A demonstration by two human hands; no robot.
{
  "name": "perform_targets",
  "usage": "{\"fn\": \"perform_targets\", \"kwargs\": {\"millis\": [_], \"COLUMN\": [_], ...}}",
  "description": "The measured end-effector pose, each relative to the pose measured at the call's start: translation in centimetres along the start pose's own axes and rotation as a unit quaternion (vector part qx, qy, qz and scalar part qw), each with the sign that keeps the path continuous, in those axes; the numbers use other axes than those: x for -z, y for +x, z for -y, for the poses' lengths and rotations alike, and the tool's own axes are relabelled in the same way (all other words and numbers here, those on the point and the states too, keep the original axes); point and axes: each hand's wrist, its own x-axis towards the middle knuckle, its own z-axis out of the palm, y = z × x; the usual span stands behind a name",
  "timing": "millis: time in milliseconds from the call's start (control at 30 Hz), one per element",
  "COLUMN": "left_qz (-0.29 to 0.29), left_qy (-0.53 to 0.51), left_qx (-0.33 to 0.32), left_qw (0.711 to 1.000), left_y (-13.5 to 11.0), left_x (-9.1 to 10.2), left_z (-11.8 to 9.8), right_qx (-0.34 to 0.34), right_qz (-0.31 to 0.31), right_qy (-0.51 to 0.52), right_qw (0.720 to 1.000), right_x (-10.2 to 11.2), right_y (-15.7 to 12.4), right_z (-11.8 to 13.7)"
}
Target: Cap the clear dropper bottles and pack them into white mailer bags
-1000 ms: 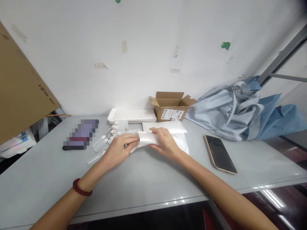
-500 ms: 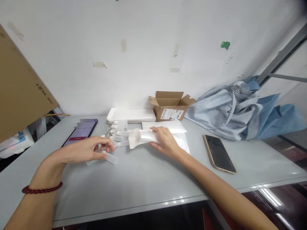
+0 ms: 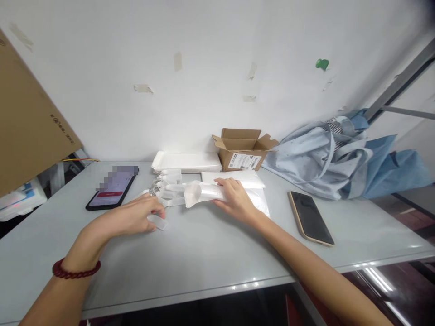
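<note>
My right hand (image 3: 234,197) is closed round a white translucent bag (image 3: 205,193), whose open mouth faces left. My left hand (image 3: 142,213), with a dark red bracelet on its wrist, has its fingers curled down on a small translucent plastic strip (image 3: 158,222); part of the strip is hidden under the fingers. Several clear plastic pieces with thin loops (image 3: 168,186) lie in a cluster between the hands, partly behind the bag. Under and behind my right hand are flat white packets (image 3: 251,180).
A stack of white envelopes (image 3: 186,161) and an open cardboard box (image 3: 240,154) stand against the wall. One phone (image 3: 105,200) lies on the left, another phone (image 3: 311,217) on the right. Blue cloth bags (image 3: 316,163) fill the back right. A large cardboard sheet (image 3: 30,104) leans at left.
My left hand has moved slightly right and down, and its fingers have closed onto the translucent strip. My right hand and the bag stay nearly in place.
</note>
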Motion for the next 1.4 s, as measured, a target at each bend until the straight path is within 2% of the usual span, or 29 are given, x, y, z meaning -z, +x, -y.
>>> {"fn": "perform_targets", "kwargs": {"millis": [67,133,300,400,867,1167,1400], "left_qz": [0.037,0.031,-0.124,-0.175,-0.146,-0.138,-0.156], "left_qy": [-0.004,-0.016,-0.106,-0.155,-0.168,-0.18,-0.156], "left_qx": [-0.02,-0.038,-0.005,-0.004,-0.034,-0.059,-0.029], "left_qw": [0.999,0.999,0.987,0.972,0.974,0.972,0.975], "left_y": [0.0,-0.1,-0.1,0.2,2.2,2.0,2.2], "left_x": [0.6,1.3,2.3,1.7,-1.9,-1.7,-1.8], "left_z": [-0.9,-2.0,-3.9,-4.2,-5.4,-5.3,-5.4], "right_qx": [-0.002,-0.003,0.002,0.01,0.025,0.021,0.024], "right_qz": [0.0,0.0,-0.003,-0.009,-0.035,-0.041,-0.039], "right_qy": [0.0,-0.001,-0.004,-0.003,0.016,0.014,0.014], "right_qw": [1.0,1.0,1.0,1.0,0.999,0.999,0.999], "right_x": [0.0,0.0,0.0,0.0,0.2,0.4,0.3], "right_y": [0.0,0.0,0.0,0.0,-0.1,0.0,-0.1], "right_z": [0.0,0.0,0.0,0.0,0.2,0.2,0.1]}}
